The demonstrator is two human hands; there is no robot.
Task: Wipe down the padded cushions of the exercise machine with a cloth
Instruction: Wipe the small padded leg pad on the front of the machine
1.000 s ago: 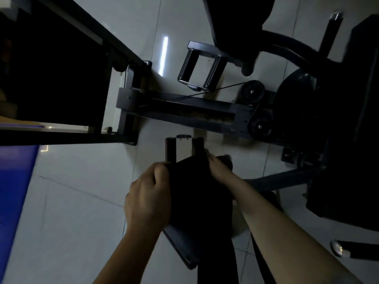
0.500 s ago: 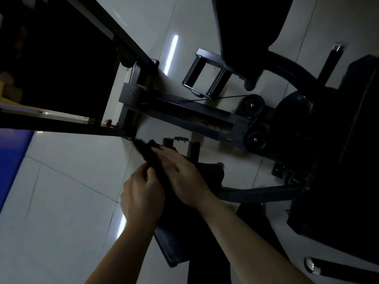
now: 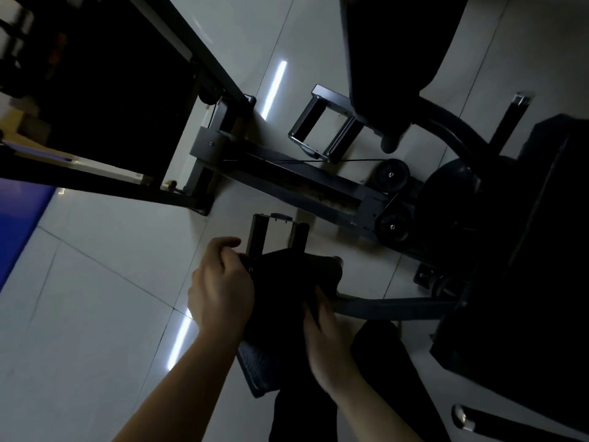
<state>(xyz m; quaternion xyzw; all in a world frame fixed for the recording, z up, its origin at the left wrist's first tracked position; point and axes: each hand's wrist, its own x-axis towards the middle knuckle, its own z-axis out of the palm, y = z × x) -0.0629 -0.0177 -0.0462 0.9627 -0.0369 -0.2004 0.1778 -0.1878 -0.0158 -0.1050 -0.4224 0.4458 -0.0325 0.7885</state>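
Observation:
A dark cloth (image 3: 293,275) lies bunched over a small black padded cushion (image 3: 255,365) at the bottom centre of the dim scene. My left hand (image 3: 220,288) grips the cloth's left edge against the cushion's side. My right hand (image 3: 325,342) presses on the cloth from the right, fingers curled into its folds. Only the cushion's lower left corner shows below the cloth. A larger black pad (image 3: 395,52) hangs at the top centre, and another big black pad (image 3: 541,250) fills the right side.
The machine's grey steel base frame (image 3: 287,173) runs across the white tiled floor (image 3: 95,314), with pulleys (image 3: 393,175) and a black cable. A dark weight stack frame (image 3: 105,84) stands at the upper left. A blue mat (image 3: 16,231) lies at the left edge.
My right hand has slid back from the cushion's far end toward me, dragging the cloth. The left hand has moved up along the cushion's left edge. The view has shifted slightly.

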